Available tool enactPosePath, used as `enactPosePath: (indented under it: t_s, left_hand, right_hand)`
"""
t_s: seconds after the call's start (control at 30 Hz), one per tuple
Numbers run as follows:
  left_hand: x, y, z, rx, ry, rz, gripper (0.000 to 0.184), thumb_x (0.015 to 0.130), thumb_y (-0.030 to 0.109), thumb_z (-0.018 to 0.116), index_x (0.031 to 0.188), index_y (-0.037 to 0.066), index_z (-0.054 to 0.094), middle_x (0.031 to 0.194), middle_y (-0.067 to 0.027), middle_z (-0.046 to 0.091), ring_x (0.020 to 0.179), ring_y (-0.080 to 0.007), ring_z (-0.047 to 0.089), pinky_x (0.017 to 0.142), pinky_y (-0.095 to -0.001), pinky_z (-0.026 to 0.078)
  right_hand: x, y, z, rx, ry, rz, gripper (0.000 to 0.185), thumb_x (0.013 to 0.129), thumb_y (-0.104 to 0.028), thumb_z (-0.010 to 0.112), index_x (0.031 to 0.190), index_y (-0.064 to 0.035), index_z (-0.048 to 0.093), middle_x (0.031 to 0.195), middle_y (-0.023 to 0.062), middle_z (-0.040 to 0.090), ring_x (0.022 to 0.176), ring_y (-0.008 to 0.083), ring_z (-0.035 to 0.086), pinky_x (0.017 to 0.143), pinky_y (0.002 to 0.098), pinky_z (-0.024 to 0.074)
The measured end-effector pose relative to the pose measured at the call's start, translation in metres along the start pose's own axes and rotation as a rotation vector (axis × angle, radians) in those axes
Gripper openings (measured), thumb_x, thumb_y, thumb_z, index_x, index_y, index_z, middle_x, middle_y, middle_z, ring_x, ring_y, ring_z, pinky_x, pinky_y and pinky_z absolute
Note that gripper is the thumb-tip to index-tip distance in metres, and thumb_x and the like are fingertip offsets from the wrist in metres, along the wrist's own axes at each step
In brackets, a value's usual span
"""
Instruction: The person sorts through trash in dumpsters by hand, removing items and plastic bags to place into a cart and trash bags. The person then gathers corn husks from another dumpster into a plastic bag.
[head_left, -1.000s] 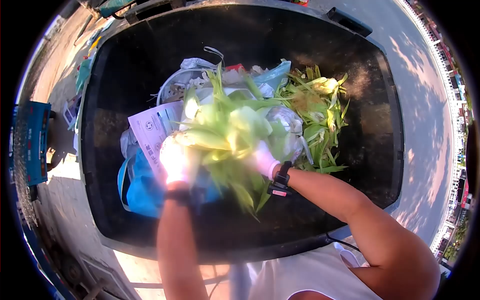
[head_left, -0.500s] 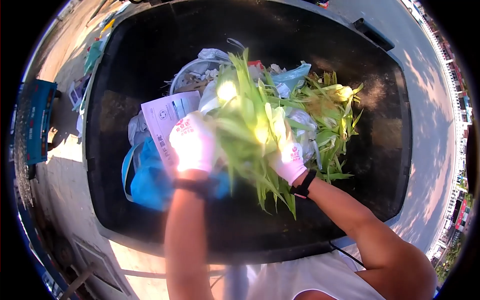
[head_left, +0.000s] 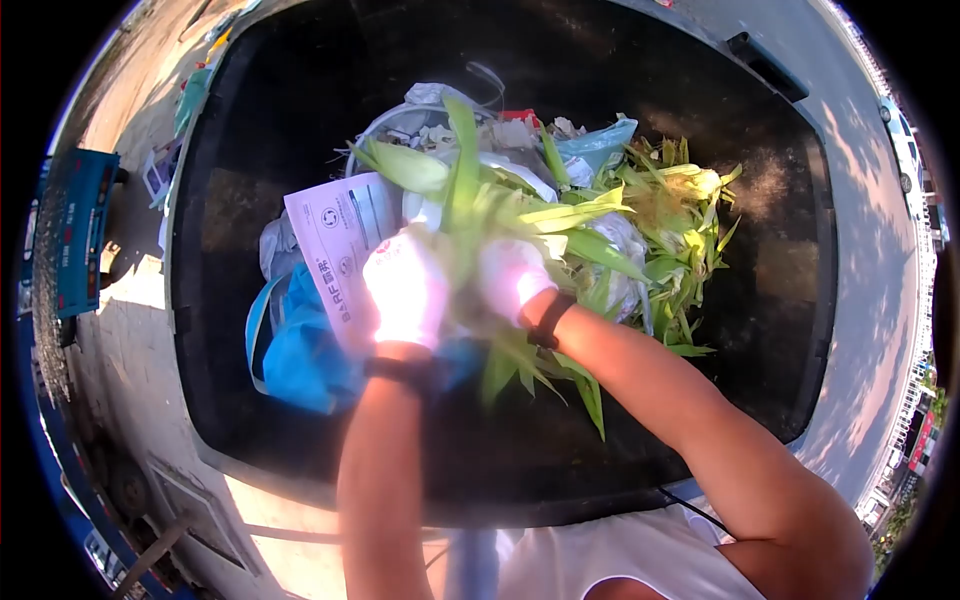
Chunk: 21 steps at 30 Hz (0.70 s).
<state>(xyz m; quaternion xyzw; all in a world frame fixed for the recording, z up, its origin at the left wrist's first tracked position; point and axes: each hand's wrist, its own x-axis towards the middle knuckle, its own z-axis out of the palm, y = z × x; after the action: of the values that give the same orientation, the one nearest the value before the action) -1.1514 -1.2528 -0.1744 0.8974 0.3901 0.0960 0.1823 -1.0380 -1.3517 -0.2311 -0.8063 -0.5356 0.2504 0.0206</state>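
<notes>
Both my hands wear pale gloves over a large dark bin point(head_left: 480, 490). My left hand point(head_left: 408, 290) is at green corn husks point(head_left: 463, 175), beside a printed sheet point(head_left: 335, 245); glare and blur hide its fingers. My right hand point(head_left: 515, 275) is close by on the right, against the same husks, its fingers smeared by motion. Long leaves stick out above, between and below the hands. Under them lie clear plastic bags and a blue bag point(head_left: 305, 350). More husks point(head_left: 690, 240) are heaped at the right.
A light blue plastic bag point(head_left: 600, 145) and a red item point(head_left: 518, 117) lie at the back of the pile. Left of the bin is a blue vehicle point(head_left: 88, 235) on paved ground point(head_left: 125, 350). A road point(head_left: 865, 250) runs along the right, with a white car point(head_left: 903, 155) at its far side.
My right hand has moved left, closer to my left hand, which has shifted slightly right and up. The husks between them have changed shape and spread, some leaves now pointing right.
</notes>
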Motion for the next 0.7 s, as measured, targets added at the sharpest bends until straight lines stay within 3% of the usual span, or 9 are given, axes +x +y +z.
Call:
enactPosePath:
  t_s: [0.03,0.07,0.1,0.2,0.3,0.47,0.6,0.67,0.7]
  left_hand:
    - [0.0,-0.004,0.016,0.013,0.042,0.054,0.033,0.095,0.03,0.063,0.082,0.0,0.071,0.079,-0.0254,0.071,0.079,-0.0452,0.071,0.077,-0.0521,0.056]
    - [0.0,-0.001,0.018,0.076,0.055,0.13,0.034,0.095,0.03,0.063,0.08,0.0,0.07,0.077,-0.0256,0.07,0.077,-0.0456,0.071,0.076,-0.0522,0.056]
    - [0.004,0.0,0.021,0.043,0.068,0.066,0.034,0.095,0.03,0.063,0.08,0.001,0.07,0.077,-0.0254,0.07,0.076,-0.0457,0.071,0.075,-0.0524,0.056]
    - [0.013,-0.002,0.02,-0.035,0.121,-0.107,0.036,0.096,0.032,0.063,0.081,0.0,0.072,0.078,-0.0258,0.07,0.076,-0.0461,0.071,0.074,-0.0518,0.057]
    - [0.032,-0.006,0.003,-0.016,0.001,-0.276,0.04,0.099,0.036,0.059,0.091,0.003,0.078,0.083,-0.0254,0.073,0.081,-0.0453,0.073,0.076,-0.0491,0.058]
    - [0.053,-0.011,0.007,0.226,-0.157,-0.137,0.039,0.099,0.038,0.057,0.101,0.006,0.081,0.093,-0.0231,0.076,0.088,-0.0419,0.074,0.081,-0.0467,0.06]
    - [0.07,-0.013,0.002,0.375,-0.293,-0.28,0.037,0.097,0.035,0.06,0.1,0.003,0.078,0.092,-0.0244,0.075,0.09,-0.0421,0.074,0.08,-0.0476,0.059]
    - [0.061,-0.022,0.004,0.275,-0.154,-0.098,0.034,0.096,0.033,0.061,0.094,0.002,0.077,0.09,-0.0247,0.074,0.088,-0.043,0.073,0.08,-0.0482,0.058]
    - [0.055,-0.022,0.004,0.222,-0.086,-0.004,0.033,0.096,0.032,0.062,0.092,0.002,0.076,0.088,-0.0249,0.073,0.087,-0.0435,0.073,0.08,-0.0485,0.058]
  right_hand:
    - [0.016,0.0,-0.002,-0.076,-0.193,0.042,0.032,0.09,-0.017,0.067,0.118,-0.0049,0.076,0.115,0.0197,0.074,0.101,0.0393,0.073,0.084,0.0457,0.0589]
    - [0.027,-0.002,-0.001,0.0,-0.112,0.068,0.024,0.091,-0.02,0.067,0.107,-0.0074,0.079,0.108,0.0178,0.076,0.098,0.038,0.074,0.083,0.0459,0.059]
    - [0.035,-0.008,-0.003,0.073,-0.027,0.096,0.02,0.092,-0.023,0.067,0.097,-0.0098,0.081,0.101,0.0158,0.078,0.095,0.0367,0.075,0.081,0.046,0.059]
    - [0.032,-0.019,0.005,0.025,0.113,-0.049,0.02,0.091,-0.024,0.069,0.098,-0.01,0.082,0.1,0.0146,0.078,0.091,0.0345,0.076,0.079,0.0449,0.0591]
    - [0.003,-0.018,0.024,-0.161,0.04,-0.14,0.019,0.091,-0.017,0.066,0.097,-0.0072,0.081,0.099,0.0154,0.077,0.093,0.0332,0.075,0.079,0.0462,0.0577]
    - [-0.02,-0.003,0.049,-0.124,0.007,-0.203,0.026,0.091,-0.014,0.062,0.108,-0.0028,0.077,0.1,0.0163,0.074,0.095,0.0341,0.071,0.083,0.0486,0.0553]
    - [-0.015,-0.003,0.041,-0.083,-0.017,-0.29,0.024,0.09,-0.014,0.063,0.107,-0.0043,0.078,0.102,0.0158,0.075,0.097,0.0347,0.071,0.084,0.0487,0.0548]
    - [0.01,-0.009,0.077,-0.072,0.018,-0.368,0.024,0.091,-0.013,0.063,0.108,-0.0054,0.078,0.104,0.0149,0.075,0.098,0.0345,0.072,0.085,0.048,0.0548]
    - [0.006,-0.016,0.043,-0.064,-0.032,-0.301,0.024,0.091,-0.014,0.063,0.108,-0.0067,0.079,0.105,0.0144,0.076,0.1,0.0347,0.072,0.086,0.0468,0.055]
